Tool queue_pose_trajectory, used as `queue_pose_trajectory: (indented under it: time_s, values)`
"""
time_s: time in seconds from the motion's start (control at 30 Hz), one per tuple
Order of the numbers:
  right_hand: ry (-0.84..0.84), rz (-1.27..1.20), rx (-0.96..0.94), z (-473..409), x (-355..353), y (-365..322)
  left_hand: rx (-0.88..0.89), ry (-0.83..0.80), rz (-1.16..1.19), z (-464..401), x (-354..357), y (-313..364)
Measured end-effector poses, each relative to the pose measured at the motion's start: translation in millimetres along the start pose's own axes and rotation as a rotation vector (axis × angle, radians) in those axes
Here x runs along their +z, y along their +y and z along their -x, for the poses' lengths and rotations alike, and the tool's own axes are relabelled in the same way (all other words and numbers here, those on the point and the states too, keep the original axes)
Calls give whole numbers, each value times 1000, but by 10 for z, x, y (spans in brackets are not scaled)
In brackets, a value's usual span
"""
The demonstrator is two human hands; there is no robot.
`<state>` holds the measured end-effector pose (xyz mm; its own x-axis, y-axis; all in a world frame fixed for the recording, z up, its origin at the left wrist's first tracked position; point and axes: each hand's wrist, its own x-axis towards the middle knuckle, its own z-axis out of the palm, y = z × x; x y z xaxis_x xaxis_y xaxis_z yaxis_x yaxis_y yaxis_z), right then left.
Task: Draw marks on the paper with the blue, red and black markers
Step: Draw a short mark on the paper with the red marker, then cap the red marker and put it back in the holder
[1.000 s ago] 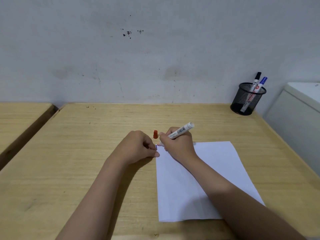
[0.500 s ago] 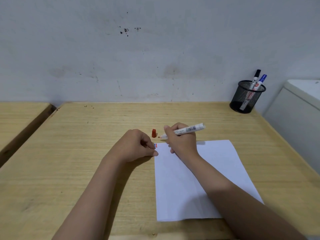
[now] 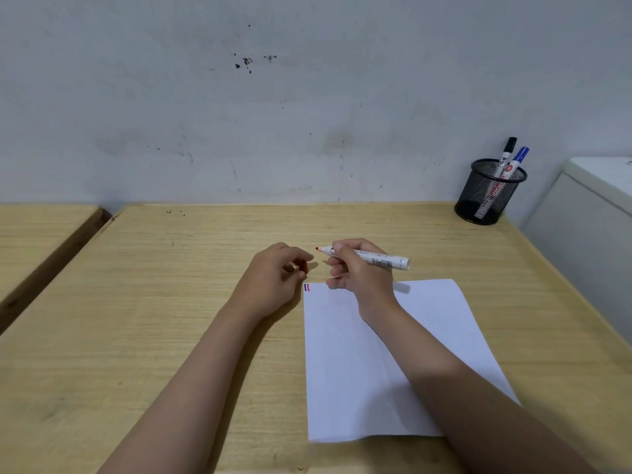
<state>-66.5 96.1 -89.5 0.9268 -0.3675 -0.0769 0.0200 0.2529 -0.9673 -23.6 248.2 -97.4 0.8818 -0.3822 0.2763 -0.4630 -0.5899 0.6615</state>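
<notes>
Left hand (image 3: 273,278) now around red cap (image 3: 303,267)

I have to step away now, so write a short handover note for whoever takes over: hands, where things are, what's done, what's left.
Right hand: holds the uncapped red marker above the table, tip pointing left, off the paper.
Left hand: curled over the red cap, fingers around it.
Black marker and blue marker: capped, standing in the mesh cup at the far right corner.
Done: blue and red marks at the paper's top left corner.
Left: probably cap the red marker, then make the black mark.
</notes>
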Motion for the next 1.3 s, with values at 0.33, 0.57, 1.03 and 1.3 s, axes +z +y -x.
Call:
queue_pose_trajectory:
  time_s: [0.33, 0.57, 1.03, 1.3]
  values:
    - [-38, 20, -41, 28, 4, -9, -287, 103, 697, -43, -108, 51]
    - [-134, 16, -58, 38, -19, -7, -326, -36, 937, -46, -105, 29]
    - [-253, 65, -65, 85, -85, -29, -253, -67, 959, -13, -218, 44]
    - [-289, 27, -41, 107, -68, -64, -111, -12, 815, -10, -214, 23]
